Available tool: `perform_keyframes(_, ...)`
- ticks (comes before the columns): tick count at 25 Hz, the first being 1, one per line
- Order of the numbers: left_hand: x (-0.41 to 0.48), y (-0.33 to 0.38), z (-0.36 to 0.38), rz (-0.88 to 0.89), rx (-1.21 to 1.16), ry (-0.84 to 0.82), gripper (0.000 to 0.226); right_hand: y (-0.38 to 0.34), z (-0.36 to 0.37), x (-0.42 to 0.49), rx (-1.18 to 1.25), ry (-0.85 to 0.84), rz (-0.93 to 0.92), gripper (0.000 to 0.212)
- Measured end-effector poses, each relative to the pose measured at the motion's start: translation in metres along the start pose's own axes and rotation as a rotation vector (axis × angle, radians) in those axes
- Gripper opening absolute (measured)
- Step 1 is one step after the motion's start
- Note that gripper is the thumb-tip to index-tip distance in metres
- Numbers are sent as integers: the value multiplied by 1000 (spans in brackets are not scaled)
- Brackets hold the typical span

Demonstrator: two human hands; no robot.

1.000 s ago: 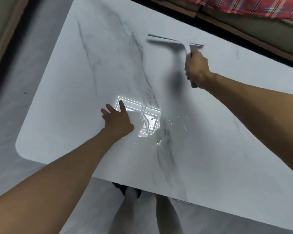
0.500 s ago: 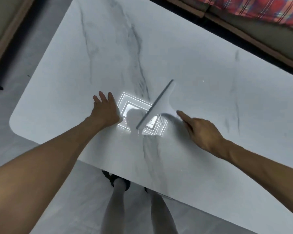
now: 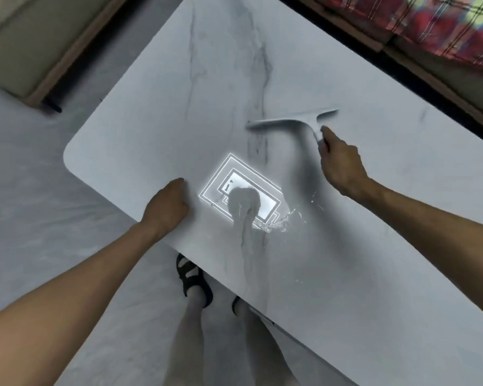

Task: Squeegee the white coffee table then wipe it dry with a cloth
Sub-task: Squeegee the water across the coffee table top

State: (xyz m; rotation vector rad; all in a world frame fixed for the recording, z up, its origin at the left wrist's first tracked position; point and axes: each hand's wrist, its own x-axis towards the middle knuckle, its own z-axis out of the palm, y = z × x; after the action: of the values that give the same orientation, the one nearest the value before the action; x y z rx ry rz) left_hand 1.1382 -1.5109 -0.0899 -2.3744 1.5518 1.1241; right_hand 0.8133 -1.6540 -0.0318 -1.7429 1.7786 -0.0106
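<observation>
The white marble-veined coffee table (image 3: 156,121) fills the middle of the view. My right hand (image 3: 342,162) grips the handle of a white squeegee (image 3: 293,122), whose blade lies across the table's middle, just beyond the hand. My left hand (image 3: 166,207) rests near the table's front edge with its fingers curled and nothing in it. A streak of water (image 3: 276,222) glints on the top between the two hands, beside a bright reflection of a ceiling light. No cloth is in view.
A sofa with a red plaid blanket (image 3: 430,26) runs along the table's far right side. Another seat with a wooden base (image 3: 48,57) stands at the far left. My legs and black sandals (image 3: 193,282) are against the table's front edge, on pale floor.
The squeegee went from the far side down to the middle near my left hand, then swung back out with the blade turned crosswise. My left hand slid toward the front edge and curled.
</observation>
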Motion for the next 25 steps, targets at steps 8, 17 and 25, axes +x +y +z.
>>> perform_keyframes(8, -24, -43, 11, -143, -54, 46, 62, -78, 115, -32, -29, -86, -182, 47)
perform_keyframes(17, -37, -42, 14, -52, -99, -24, 50, 62, 40, -169, -478, -257, -180, 46)
perform_keyframes(25, -38, -83, 4, -138, -160, 180, 49, -99, 156, -119, -295, -406, -512, 41)
